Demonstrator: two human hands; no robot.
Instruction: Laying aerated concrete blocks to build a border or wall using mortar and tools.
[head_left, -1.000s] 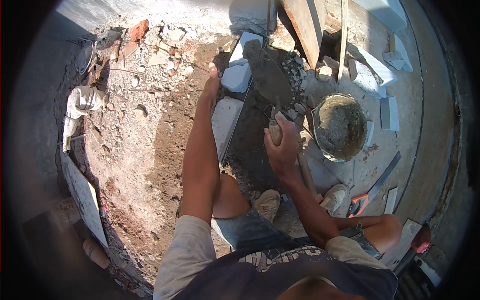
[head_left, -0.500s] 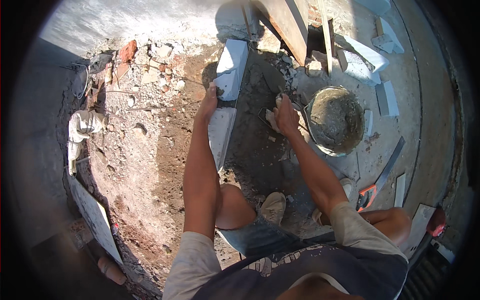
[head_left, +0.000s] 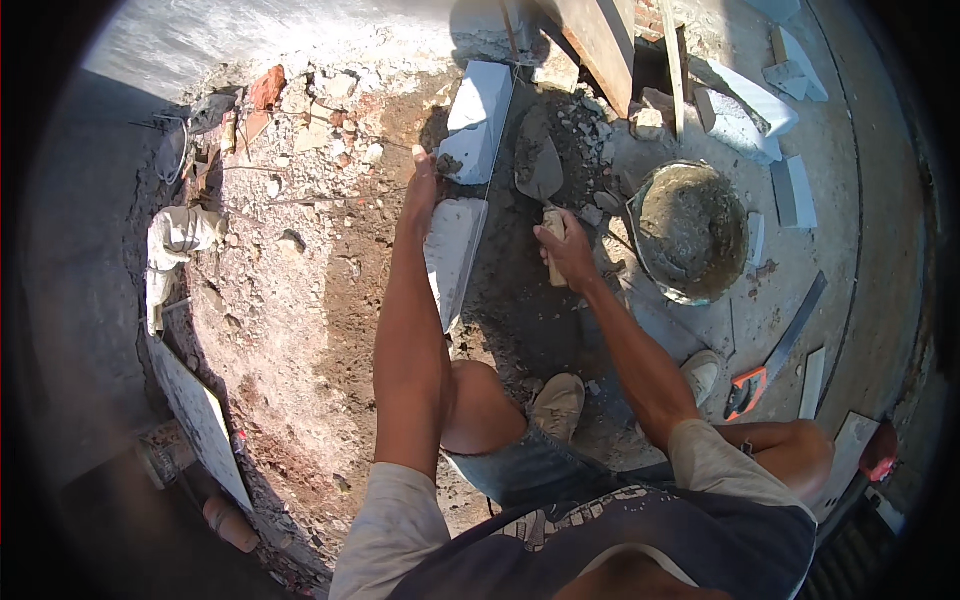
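My left hand (head_left: 422, 185) is at the left side of an upper white block (head_left: 478, 110), its fingers partly hidden. A lump of grey mortar (head_left: 450, 165) sits at that block's lower left corner. A second white block (head_left: 450, 245) lies just below it, with a thin string along their right side. My right hand (head_left: 566, 245) is closed on the wooden handle of a trowel (head_left: 540, 160), its mortar-smeared blade pointing up beside the upper block, over a dark wet strip of ground.
A mortar bucket (head_left: 685, 230) stands at the right. White block offcuts (head_left: 740, 120), a handsaw (head_left: 745, 392) and leaning boards (head_left: 590, 50) surround it. Rubble (head_left: 300, 120), a white bundle (head_left: 180, 250) and a flat panel (head_left: 200, 410) lie left, along the wall (head_left: 90, 250).
Since a second ago my right hand and the trowel have shifted, the blade turning more upright beside the blocks. A mortar lump now shows on the upper block's lower left corner.
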